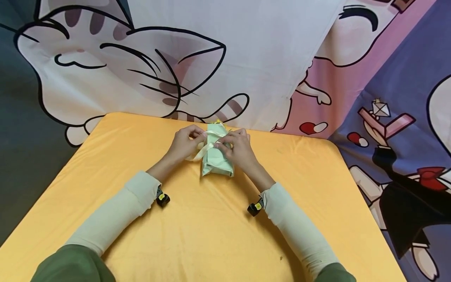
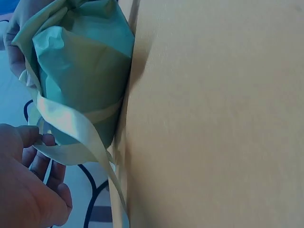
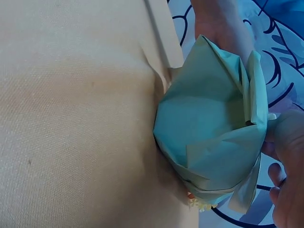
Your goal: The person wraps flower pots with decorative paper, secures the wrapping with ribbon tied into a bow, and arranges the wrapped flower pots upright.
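Note:
A small bouquet in mint-green wrapping paper (image 1: 217, 164) lies on the table, yellow blossoms (image 3: 202, 204) showing at its far end. Round the paper runs a cream ribbon (image 2: 71, 121), with a loose length trailing down on the left side. My left hand (image 1: 184, 143), at the bouquet's left, pinches the ribbon between thumb and fingertips. From the right, my right hand (image 1: 239, 148) pinches the ribbon on top of the wrap with thumb and forefinger. Folded paper edges partly hide the right fingertips in the left wrist view.
A yellow cloth covers the table (image 1: 197, 235), and the bouquet is close to its far edge. Behind hangs a cartoon cat curtain (image 1: 267, 58); a purple and pink printed cloth (image 1: 398, 78) hangs on the right. Each wrist wears a small black camera (image 1: 163, 199).

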The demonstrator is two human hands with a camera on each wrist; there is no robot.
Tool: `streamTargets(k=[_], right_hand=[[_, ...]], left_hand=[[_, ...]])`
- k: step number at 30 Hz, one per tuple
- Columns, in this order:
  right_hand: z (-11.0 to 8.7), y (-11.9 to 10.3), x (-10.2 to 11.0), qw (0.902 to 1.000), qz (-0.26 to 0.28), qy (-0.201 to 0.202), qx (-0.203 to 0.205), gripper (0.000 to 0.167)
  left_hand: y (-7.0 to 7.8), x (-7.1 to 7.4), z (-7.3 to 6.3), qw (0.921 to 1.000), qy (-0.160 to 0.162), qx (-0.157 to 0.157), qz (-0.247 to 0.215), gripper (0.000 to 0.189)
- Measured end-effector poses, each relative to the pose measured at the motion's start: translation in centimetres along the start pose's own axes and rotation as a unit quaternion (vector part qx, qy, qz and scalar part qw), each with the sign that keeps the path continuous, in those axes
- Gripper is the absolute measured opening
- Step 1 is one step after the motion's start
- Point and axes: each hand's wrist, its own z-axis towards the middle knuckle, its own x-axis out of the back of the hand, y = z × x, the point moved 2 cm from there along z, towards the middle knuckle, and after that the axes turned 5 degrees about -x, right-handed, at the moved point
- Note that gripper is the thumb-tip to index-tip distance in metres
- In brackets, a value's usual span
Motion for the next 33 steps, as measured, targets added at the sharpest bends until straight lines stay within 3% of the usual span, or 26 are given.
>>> streamTargets(k=[5, 15, 20, 24, 26, 29, 33], right_hand=[[0.3, -0.1, 0.2, 1.0000, 0.001, 0.006, 0.001, 0.019], [0.5, -0.3, 0.1, 0.9997, 0.010, -0.002, -0.024, 0.018], [0.6, -0.5, 0.3, 0.9996, 0.001, -0.010, -0.027, 0.018], [0.8, -0.6, 0.3, 0.9995, -0.005, -0.014, -0.028, 0.019], [0.8, -0.6, 0.4, 0.9993, -0.004, -0.019, -0.030, 0.020], [0.8, -0.6, 0.7, 0.9989, -0.003, -0.031, -0.036, 0.018], [1.1, -0.6, 1.1, 0.9978, -0.012, -0.055, -0.036, 0.017]], left_hand=[[-0.6, 2.1, -0.1, 0.9998, 0.014, 0.011, 0.005, 0.023], [-3.4, 10.0, -0.7, 0.9933, 0.078, 0.075, 0.041, 0.025], [-3.9, 11.7, -1.2, 0.9887, 0.052, 0.082, 0.114, 0.030], [-2.9, 11.7, -1.3, 0.9829, -0.040, 0.103, 0.147, 0.033], [-1.6, 10.9, -1.5, 0.9795, -0.095, 0.119, 0.132, 0.033], [1.1, 8.5, -2.0, 0.9756, -0.161, 0.123, 0.085, 0.033], [4.7, 4.1, -3.4, 0.9735, -0.206, 0.098, -0.008, 0.025]])
